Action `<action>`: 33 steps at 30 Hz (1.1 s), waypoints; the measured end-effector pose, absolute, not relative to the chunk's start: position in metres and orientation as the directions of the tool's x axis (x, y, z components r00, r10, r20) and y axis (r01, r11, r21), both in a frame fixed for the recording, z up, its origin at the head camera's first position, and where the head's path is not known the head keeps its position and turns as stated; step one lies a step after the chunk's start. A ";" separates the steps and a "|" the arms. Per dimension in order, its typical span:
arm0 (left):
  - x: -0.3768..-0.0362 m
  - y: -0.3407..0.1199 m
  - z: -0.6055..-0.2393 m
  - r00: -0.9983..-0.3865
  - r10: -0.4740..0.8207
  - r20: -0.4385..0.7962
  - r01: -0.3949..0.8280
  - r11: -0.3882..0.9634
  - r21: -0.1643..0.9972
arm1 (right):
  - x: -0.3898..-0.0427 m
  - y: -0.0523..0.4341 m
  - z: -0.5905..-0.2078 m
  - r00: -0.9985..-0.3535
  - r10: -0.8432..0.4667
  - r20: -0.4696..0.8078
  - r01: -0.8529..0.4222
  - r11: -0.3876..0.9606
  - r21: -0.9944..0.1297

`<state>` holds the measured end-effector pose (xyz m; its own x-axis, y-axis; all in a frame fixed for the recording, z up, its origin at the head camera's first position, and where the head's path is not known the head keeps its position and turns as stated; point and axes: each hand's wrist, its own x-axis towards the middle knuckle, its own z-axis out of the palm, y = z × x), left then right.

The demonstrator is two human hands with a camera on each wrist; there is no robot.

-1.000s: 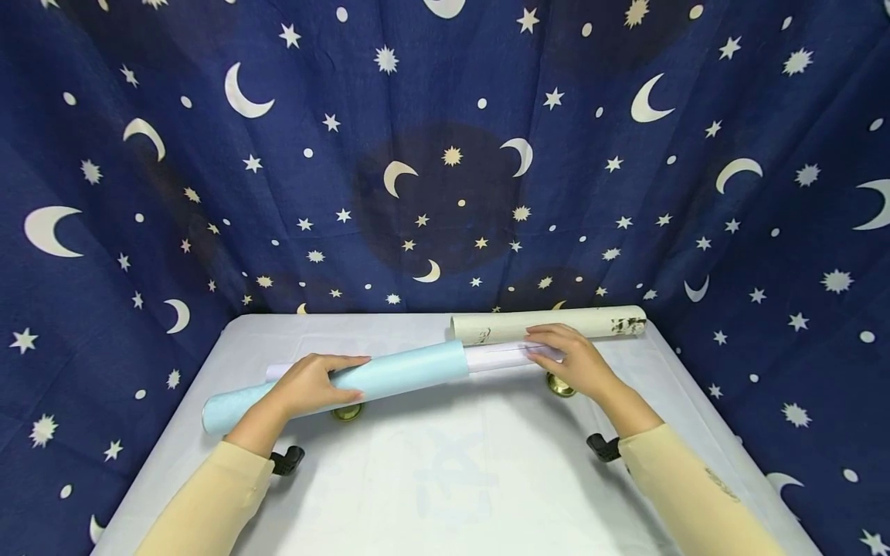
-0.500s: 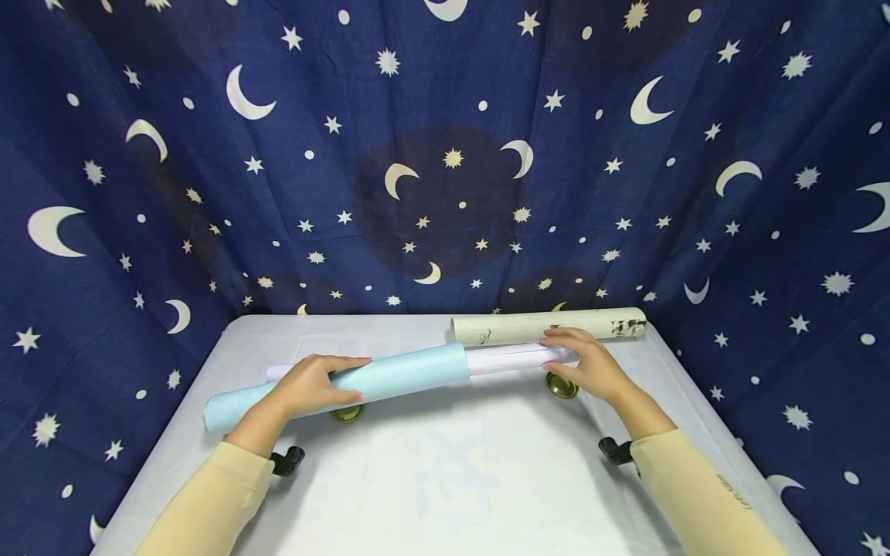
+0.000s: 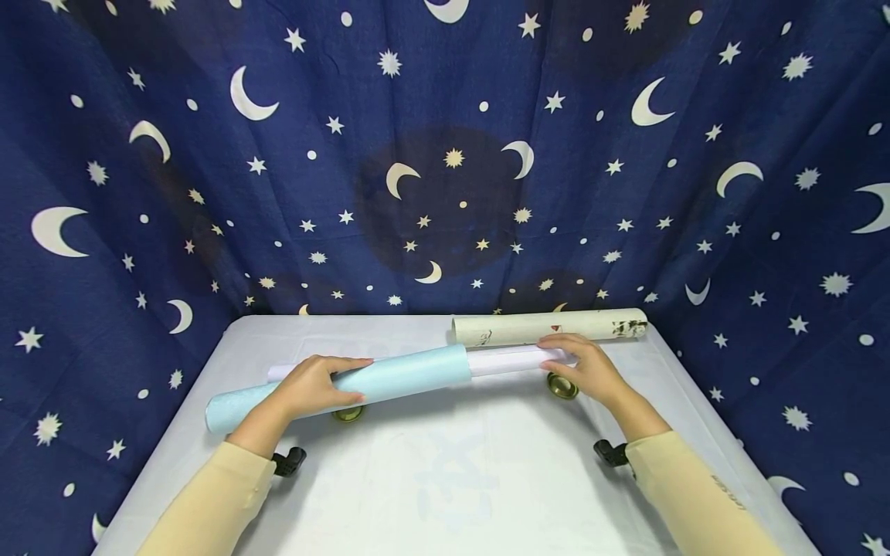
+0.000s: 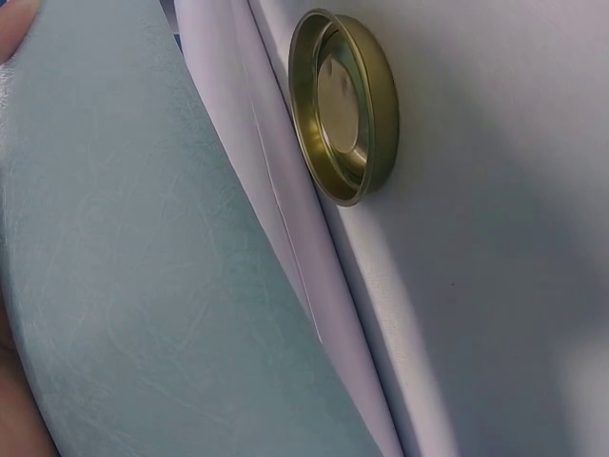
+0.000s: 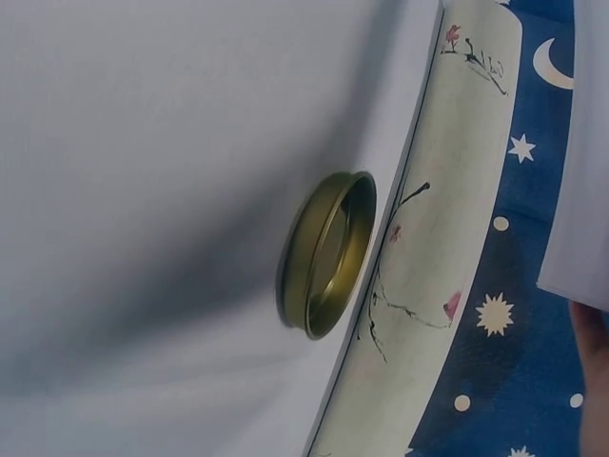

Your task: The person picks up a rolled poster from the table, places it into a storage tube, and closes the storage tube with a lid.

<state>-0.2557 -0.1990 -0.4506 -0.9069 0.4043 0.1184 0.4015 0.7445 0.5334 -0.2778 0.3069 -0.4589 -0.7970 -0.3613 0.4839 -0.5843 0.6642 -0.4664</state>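
Observation:
My left hand (image 3: 316, 386) grips a light-blue roll (image 3: 410, 372) from above, with thumb and fingers on either side. The roll slants above the table and fills much of the left wrist view. Out of its right end comes a thinner white paper roll (image 3: 504, 360). Its far end is pinched between the thumb and fingers of my right hand (image 3: 587, 371). Only the white paper's edge (image 5: 585, 190) and part of the hand show in the right wrist view. Another pale lavender-white roll (image 4: 257, 143) lies behind and below the blue one.
An off-white roll with painted blossoms (image 3: 528, 327) lies along the table's back edge at right. Two gold round metal dishes stand on the white-covered table (image 3: 417, 479): a right dish (image 3: 562, 386) and a left dish (image 3: 349, 414). A starry blue curtain (image 3: 445, 154) hangs behind.
My right hand has moved a little to the right with the white paper roll, so slightly more of it sticks out of the blue roll. My left hand stays nearly still.

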 end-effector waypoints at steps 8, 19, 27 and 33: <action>-0.256 -0.196 -0.451 -0.906 0.404 0.125 0.405 0.742 0.534 | -0.279 0.296 -0.460 -0.778 -0.364 0.512 -0.608 0.640 -0.469; -0.257 -0.192 -0.451 -0.891 0.433 0.138 0.437 0.734 0.520 | -0.279 0.279 -0.467 -0.762 -0.371 0.530 -0.629 0.617 -0.472; -0.257 -0.189 -0.452 -0.889 0.434 0.149 0.444 0.733 0.515 | -0.279 0.267 -0.467 -0.760 -0.386 0.523 -0.635 0.612 -0.471; -0.257 -0.188 -0.453 -0.886 0.435 0.161 0.451 0.728 0.516 | -0.276 0.259 -0.466 -0.744 -0.402 0.533 -0.656 0.590 -0.471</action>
